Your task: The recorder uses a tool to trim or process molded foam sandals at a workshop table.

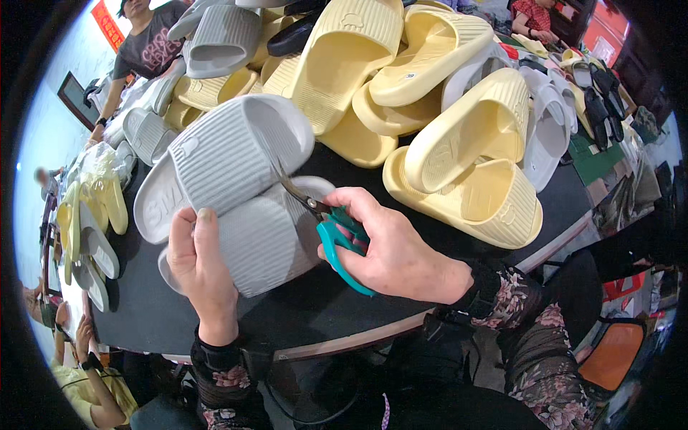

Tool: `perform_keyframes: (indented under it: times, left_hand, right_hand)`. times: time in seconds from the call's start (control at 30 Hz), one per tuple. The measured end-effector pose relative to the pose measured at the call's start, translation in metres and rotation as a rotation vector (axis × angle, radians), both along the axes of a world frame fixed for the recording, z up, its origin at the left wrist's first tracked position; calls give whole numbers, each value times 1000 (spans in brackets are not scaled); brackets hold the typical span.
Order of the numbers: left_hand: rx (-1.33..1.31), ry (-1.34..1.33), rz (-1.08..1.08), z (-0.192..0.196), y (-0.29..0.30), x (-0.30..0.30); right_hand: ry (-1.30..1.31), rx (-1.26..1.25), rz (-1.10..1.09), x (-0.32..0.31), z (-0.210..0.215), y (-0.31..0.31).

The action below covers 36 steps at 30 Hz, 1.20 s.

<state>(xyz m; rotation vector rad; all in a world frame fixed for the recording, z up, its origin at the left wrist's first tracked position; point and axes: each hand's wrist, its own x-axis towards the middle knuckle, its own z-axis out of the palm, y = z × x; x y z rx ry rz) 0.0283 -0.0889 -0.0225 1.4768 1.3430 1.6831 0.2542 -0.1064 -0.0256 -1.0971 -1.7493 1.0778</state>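
A pair of grey ribbed slide slippers [222,154] lies in front of me, one partly over the other. My left hand [203,265] pinches the edge of the upper slipper's strap between thumb and fingers. In my right hand [401,251] is a pair of scissors [337,247] with teal handles, fingers through the loops. The scissor blades point up and left, against the edge of the upper slipper's strap opening; whether they touch it I cannot tell. The lower grey slipper [269,240] sits under the blades and my left hand.
Yellow slippers [466,193] are piled just beyond my right hand, with more yellow and grey ones heaped at the back. Bagged slippers [97,190] lie at the left. The dark table [315,315] has a curved front edge. Other people [147,43] stand or sit around it.
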Motion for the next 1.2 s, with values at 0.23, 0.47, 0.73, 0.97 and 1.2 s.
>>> perform_keyframes:
  times: [0.23, 0.47, 0.73, 0.97, 1.2]
  left_hand:
    - [39, 67, 22, 4, -1, 4]
    - [81, 78, -22, 4, -1, 4]
    - [93, 156, -36, 7, -6, 5]
    - [147, 141, -66, 4, -10, 7]
    - [130, 95, -161, 1, -16, 3]
  right_hand:
    - [-40, 78, -38, -1, -4, 0]
    - [5, 116, -49, -1, -5, 2]
    - [111, 118, -48, 2, -2, 4]
    - [109, 121, -66, 6, 7, 3]
    - [249, 241, -97, 4, 0, 6]
